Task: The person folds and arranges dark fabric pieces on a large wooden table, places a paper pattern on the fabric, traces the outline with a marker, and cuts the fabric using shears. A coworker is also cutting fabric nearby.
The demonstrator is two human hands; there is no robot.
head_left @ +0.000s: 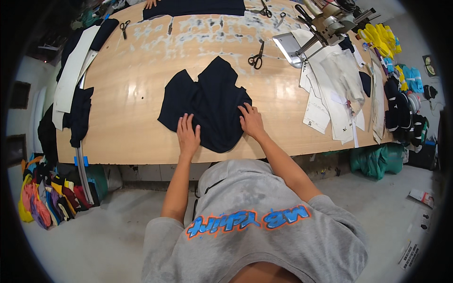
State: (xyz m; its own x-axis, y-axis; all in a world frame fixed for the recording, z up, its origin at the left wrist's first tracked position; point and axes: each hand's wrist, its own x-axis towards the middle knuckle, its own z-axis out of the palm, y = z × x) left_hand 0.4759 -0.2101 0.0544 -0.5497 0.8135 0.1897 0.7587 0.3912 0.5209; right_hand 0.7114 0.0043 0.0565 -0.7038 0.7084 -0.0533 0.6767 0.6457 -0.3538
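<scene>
A dark navy piece of cut fabric (205, 101) lies spread on the wooden table in front of me, with angular notched edges at its far side and a rounded near edge. My left hand (188, 137) rests on its near left part, fingers stretched out and pointing away from me. On the right edge of the cloth lies my right hand (251, 121), its fingers apart and slightly bent. Neither hand grips the fabric. Beyond the cloth, a pair of black scissors (256, 57) lies on the table.
White paper patterns (332, 94) pile up at the right beside a cloth cutting machine (325, 28). Long white strips (75, 70) and dark cloth (80, 115) lie along the left edge. More scissors (124, 29) sit farther off. Another person's hand (150, 4) touches dark fabric (193, 7) at the far side.
</scene>
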